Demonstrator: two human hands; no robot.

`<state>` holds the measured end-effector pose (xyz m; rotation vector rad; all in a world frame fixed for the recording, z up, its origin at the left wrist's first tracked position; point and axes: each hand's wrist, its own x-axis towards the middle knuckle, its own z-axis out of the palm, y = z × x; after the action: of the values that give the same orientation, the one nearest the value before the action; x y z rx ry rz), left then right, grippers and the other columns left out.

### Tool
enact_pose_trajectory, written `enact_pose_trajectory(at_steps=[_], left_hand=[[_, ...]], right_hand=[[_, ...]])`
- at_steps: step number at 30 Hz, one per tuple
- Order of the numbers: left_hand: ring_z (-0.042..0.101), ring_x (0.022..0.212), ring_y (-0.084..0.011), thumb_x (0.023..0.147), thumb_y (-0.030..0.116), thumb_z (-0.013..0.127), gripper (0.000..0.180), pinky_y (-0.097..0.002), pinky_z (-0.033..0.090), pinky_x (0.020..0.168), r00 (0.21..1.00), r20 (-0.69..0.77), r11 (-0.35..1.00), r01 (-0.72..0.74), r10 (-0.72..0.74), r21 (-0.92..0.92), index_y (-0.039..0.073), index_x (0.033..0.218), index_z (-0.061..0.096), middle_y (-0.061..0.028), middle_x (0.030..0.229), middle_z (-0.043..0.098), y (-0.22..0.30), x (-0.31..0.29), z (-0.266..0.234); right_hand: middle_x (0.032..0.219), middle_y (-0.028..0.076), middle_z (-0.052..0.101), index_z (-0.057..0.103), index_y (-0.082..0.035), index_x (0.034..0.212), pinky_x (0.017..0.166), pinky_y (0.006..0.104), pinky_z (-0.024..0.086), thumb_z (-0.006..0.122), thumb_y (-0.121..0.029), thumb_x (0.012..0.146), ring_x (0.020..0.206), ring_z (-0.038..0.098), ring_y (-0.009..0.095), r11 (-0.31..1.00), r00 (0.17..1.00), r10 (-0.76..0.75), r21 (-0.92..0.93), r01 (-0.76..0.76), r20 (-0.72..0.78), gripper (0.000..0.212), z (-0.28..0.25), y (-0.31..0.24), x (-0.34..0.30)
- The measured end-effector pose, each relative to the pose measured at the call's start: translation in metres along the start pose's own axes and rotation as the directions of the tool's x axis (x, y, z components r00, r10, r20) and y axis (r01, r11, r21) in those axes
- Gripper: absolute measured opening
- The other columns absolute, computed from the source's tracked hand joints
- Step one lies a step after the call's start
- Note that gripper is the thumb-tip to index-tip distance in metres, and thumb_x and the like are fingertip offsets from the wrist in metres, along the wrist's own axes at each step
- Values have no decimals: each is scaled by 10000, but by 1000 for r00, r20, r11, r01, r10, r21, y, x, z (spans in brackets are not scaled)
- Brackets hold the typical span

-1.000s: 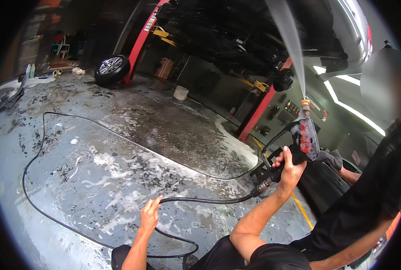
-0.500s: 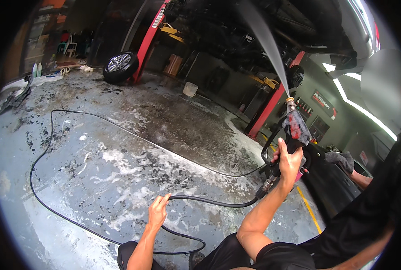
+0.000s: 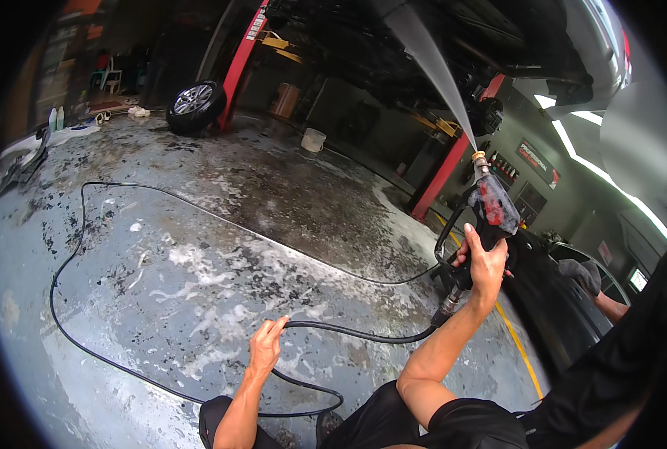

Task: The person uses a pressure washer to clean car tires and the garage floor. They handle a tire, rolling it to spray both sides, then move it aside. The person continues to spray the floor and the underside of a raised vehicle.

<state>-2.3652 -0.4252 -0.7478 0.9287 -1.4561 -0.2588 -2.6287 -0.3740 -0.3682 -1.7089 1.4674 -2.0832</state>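
My right hand (image 3: 486,262) is closed round the grip of a black and red pressure washer gun (image 3: 496,208), its nozzle tilted up. From the brass tip a white water jet (image 3: 442,78) shoots toward the dark underside of a raised car (image 3: 393,45). A black hose (image 3: 363,334) runs from the gun's base to my left hand (image 3: 267,346), whose fingers are wrapped round it low in front of me. Beyond that hand the hose loops out widely over the wet, foam-streaked floor (image 3: 161,262).
Red lift posts (image 3: 241,63) hold up the car. A loose wheel (image 3: 196,107) leans by the left post, and a white bucket (image 3: 313,140) stands farther back. On the right, a co-worker's hand with a grey cloth (image 3: 580,275) is at a black car (image 3: 550,299).
The view has shifted slightly. My right hand and the gun sit a little farther right, with the jet still spraying upward. My left hand keeps its hold on the hose.
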Motion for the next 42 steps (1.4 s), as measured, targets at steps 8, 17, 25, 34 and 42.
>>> enact_pose_trajectory(at_steps=[8, 17, 25, 34, 42], left_hand=[[633, 768, -279, 795, -102, 646, 481, -380, 510, 680, 999, 10, 999, -33, 33, -19, 116, 1224, 662, -97, 854, 621, 11, 4, -3], [625, 835, -346, 883, -15, 629, 379, -399, 501, 716, 998, 19, 998, 53, -53, -17, 88, 1248, 614, -152, 942, 626, -1, 0, -1], [614, 912, -378, 939, 19, 564, 364, -426, 496, 780, 995, 57, 996, 81, -79, -31, 77, 1298, 582, -183, 1017, 616, -1, 2, 0], [634, 1021, -389, 983, 66, 490, 341, -421, 503, 875, 826, 290, 840, 531, -484, -110, 44, 1318, 557, -222, 1144, 644, -9, -7, -1], [634, 1092, -357, 974, 54, 497, 316, -387, 485, 928, 962, 229, 961, 196, -150, -194, 39, 1275, 590, -197, 1168, 660, 41, 15, 20]], right_hand=[[631, 52, 547, 507, 1, 985, 419, 287, 463, 746, -166, 869, 481, 525, 135, 1000, 1000, 2, -2, -2, -13, 314, -10, -4, -2], [639, 46, 548, 517, -11, 995, 413, 288, 463, 732, -185, 883, 477, 521, 126, 999, 981, 25, 29, -20, -193, 299, -24, 3, 9], [639, 40, 537, 523, -28, 993, 404, 288, 460, 732, -217, 884, 475, 515, 122, 999, 966, 34, 30, -27, -257, 302, -39, 17, 18], [625, 42, 534, 530, -22, 958, 390, 306, 459, 734, -218, 880, 461, 518, 133, 997, 980, 77, 33, -72, -184, 294, -55, 36, 31], [628, 36, 537, 535, -40, 930, 406, 307, 473, 748, -228, 855, 468, 532, 132, 984, 991, 38, -168, -59, -127, 293, -79, 0, 106]])
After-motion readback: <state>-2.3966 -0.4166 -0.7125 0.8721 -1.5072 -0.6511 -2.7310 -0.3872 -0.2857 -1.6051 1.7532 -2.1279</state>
